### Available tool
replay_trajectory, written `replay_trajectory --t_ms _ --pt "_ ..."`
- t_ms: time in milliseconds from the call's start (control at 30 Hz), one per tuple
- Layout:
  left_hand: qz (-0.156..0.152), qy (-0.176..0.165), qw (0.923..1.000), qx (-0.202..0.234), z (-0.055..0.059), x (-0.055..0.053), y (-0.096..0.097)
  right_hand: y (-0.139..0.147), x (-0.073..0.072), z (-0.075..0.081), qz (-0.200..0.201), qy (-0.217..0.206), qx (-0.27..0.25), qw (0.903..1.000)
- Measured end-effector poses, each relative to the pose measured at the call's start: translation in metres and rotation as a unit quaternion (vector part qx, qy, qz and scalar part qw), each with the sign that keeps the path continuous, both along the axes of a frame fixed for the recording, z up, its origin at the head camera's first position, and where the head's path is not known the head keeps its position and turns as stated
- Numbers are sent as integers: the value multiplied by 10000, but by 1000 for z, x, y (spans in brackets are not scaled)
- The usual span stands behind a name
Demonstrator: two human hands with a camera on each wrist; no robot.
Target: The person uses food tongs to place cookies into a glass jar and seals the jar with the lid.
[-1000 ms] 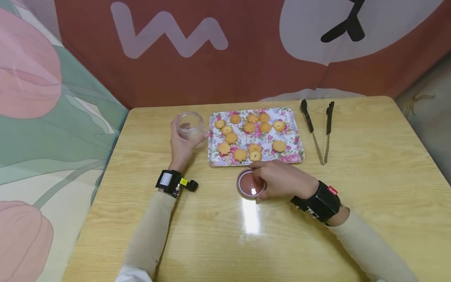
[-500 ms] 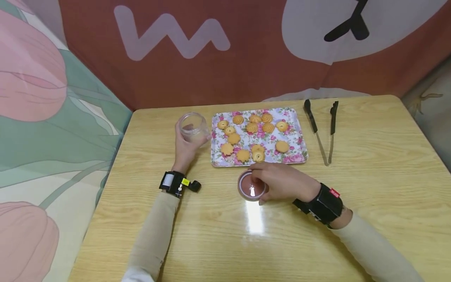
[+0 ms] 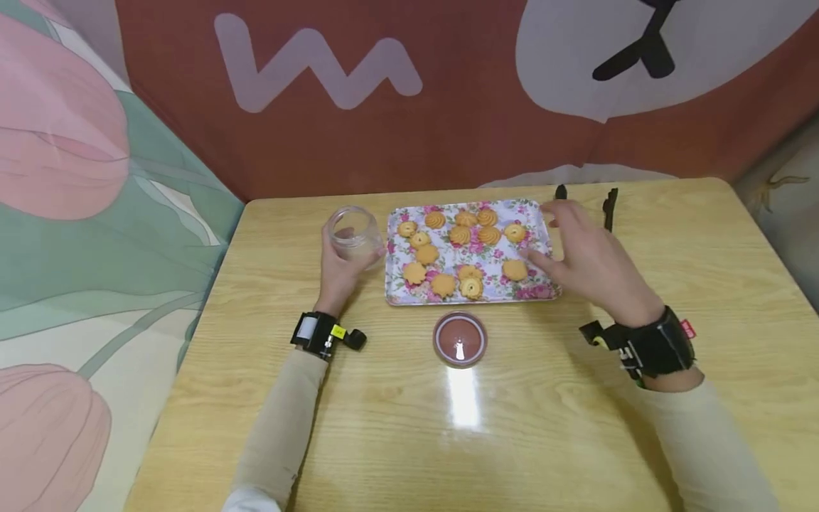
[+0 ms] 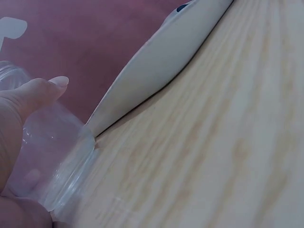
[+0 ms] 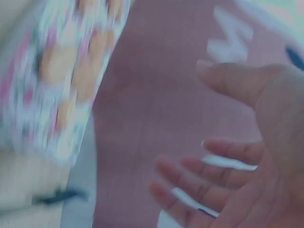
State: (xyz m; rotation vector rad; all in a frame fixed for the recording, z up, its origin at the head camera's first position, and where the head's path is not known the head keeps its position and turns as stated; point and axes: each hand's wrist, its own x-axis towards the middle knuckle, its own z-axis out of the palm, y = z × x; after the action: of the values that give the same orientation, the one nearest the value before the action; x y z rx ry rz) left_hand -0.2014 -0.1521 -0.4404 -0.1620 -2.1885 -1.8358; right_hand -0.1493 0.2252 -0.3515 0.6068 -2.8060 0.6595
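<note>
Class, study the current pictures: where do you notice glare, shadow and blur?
Head view: bright glare on the table near the round lid, a shadow beside the right forearm; left wrist view: pale highlights on the clear jar; right wrist view: floral tray and cookies smeared by blur.

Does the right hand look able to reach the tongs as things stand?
Likely yes: the right hand is empty and partly hides the tongs in the head view; nothing visible blocks it.

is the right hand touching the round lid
No, the round lid lies on the table, apart from the right hand.
</note>
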Motion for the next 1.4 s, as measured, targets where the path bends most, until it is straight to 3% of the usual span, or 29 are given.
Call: replay_trajectory --t_ms 133,233,400,500,633,800,967,1167,1300,1400 --pt "43 -98 9999 -91 -2 2 1 42 -24 -8 -1133 -833 43 9900" --pt "33 -133 9998 -112 -2 4 0 68 -37 -23 -1569 -1583 353 9742" --pt "26 -79 9999 -111 0 1 2 90 -43 -33 -1566 -2543 553 9528" --pt "29 23 9999 -99 1 -1 1 89 -46 -34 -1417 -2830 524 9472" --pt "8 38 10000 -40 0 -2 1 85 -51 -36 -1373 -2844 602 9469" --pt "-21 -7 10000 1 -1 -1 3 81 -54 -45 -1698 -2800 698 9423" --pt "4 6 10000 -43 -2 0 3 78 -56 -53 -1766 -2910 659 9380" --pt "15 0 10000 -86 -14 -6 -1 83 -56 -53 -1557 -2991 578 9396" --pt "39 -61 9998 -188 -25 -14 -4 90 -55 -46 -1436 -2919 487 9443" --pt "74 -133 9995 -270 -27 -16 -5 95 -54 -40 -1234 -2883 324 9490"
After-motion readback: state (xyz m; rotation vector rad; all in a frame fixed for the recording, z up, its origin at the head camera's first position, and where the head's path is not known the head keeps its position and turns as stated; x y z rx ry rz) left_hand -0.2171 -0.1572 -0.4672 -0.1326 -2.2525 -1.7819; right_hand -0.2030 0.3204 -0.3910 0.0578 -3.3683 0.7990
